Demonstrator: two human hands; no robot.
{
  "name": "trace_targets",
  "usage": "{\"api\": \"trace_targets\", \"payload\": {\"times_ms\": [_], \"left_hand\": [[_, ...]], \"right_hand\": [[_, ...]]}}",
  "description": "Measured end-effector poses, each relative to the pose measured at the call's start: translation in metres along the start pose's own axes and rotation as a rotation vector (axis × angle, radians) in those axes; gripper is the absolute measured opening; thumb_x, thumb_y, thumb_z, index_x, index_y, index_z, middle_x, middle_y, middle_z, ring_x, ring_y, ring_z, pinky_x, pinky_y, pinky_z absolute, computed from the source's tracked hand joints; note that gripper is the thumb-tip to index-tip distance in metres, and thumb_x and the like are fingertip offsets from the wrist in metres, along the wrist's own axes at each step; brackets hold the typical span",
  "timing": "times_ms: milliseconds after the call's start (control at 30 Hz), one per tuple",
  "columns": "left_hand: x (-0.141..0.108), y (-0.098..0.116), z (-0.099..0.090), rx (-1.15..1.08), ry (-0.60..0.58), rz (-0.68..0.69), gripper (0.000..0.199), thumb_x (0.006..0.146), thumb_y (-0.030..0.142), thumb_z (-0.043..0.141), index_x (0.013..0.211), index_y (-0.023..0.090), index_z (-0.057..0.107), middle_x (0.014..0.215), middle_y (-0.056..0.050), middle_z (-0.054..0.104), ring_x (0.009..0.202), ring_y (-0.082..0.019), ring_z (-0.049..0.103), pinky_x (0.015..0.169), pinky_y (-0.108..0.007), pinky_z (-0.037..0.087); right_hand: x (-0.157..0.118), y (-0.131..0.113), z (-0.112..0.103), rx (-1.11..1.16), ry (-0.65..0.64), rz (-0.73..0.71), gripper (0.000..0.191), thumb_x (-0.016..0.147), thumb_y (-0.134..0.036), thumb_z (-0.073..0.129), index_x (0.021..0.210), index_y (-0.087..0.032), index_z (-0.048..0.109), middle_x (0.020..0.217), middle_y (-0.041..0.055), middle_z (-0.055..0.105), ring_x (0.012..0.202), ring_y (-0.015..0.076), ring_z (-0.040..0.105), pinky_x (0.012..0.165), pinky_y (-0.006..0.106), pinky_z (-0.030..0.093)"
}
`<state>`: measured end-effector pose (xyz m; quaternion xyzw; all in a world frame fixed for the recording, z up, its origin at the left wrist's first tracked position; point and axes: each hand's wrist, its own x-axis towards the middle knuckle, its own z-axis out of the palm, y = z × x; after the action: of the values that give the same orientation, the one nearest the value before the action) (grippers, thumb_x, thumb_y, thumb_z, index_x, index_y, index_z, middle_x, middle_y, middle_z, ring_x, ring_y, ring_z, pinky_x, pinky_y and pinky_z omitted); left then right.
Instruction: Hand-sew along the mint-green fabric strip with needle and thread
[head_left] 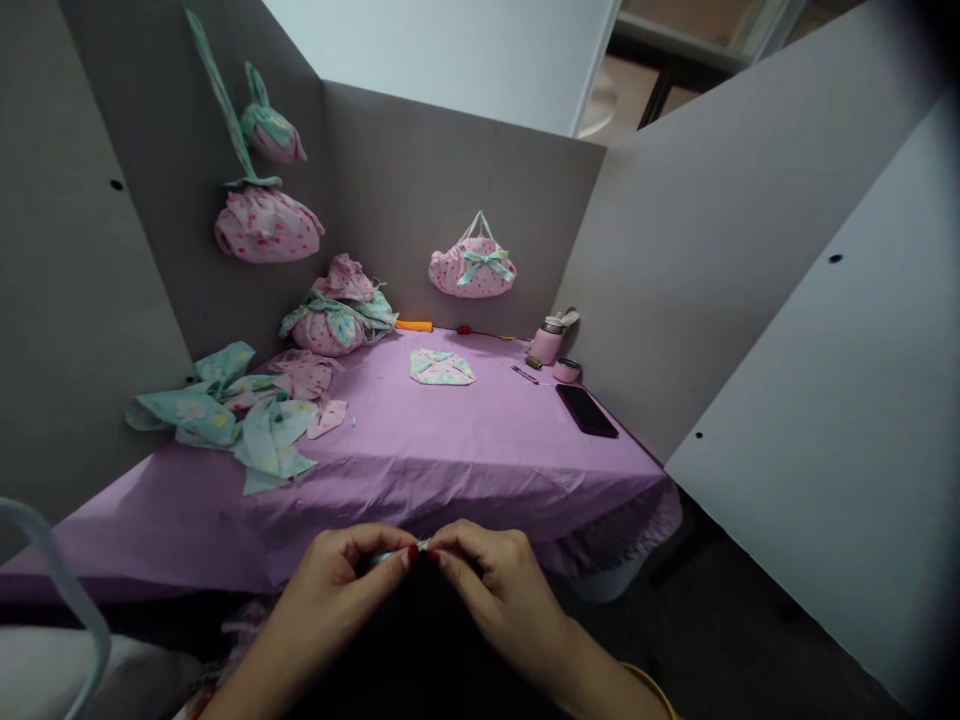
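Low in the view, just in front of the table's near edge, my left hand [356,570] and my right hand [491,570] meet fingertip to fingertip. Both pinch a small piece of pale green and white fabric [424,545]. Most of that fabric is hidden behind the fingers, so its full shape cannot be made out. Beyond my hands, a folded fabric piece [442,367] with green and pink print lies flat on the purple tablecloth [420,430].
Floral and pink fabric scraps [274,435] and stuffed bundles [330,325] crowd the left. A pink pouch [472,270] hangs at the back wall, another [268,228] at left. A phone [586,411], pink bottle [548,342], thread spool [533,362] and snips [525,375] lie right.
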<state>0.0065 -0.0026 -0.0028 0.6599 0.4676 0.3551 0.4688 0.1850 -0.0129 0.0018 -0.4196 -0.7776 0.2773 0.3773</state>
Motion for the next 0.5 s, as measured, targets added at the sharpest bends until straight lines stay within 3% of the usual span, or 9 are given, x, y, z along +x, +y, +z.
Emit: {"api": "trace_targets", "payload": {"times_ms": [267,500], "left_hand": [[-0.0029,0.0027,0.0009,0.22,0.059,0.2,0.021,0.079,0.019,0.052,0.09,0.021,0.071,0.085,-0.004,0.074,0.074,-0.019,0.067,0.066,-0.026,0.05],[-0.0043,0.0083,0.002,0.406,0.1,0.251,0.017,0.08,0.02,0.052,0.085,0.02,0.069,0.08,-0.002,0.074,0.07,-0.018,0.067,0.063,-0.025,0.049]], "right_hand": [[-0.0004,-0.0029,-0.0002,-0.098,-0.024,-0.009,0.024,0.086,-0.016,0.044,0.105,-0.018,0.058,0.086,0.0042,0.066,0.071,0.0145,0.061,0.063,0.025,0.043],[-0.0028,0.0015,0.0024,-0.134,-0.038,-0.012,0.02,0.087,-0.017,0.043,0.092,-0.018,0.062,0.08,0.003,0.066,0.07,0.0141,0.061,0.063,0.024,0.042]]}}
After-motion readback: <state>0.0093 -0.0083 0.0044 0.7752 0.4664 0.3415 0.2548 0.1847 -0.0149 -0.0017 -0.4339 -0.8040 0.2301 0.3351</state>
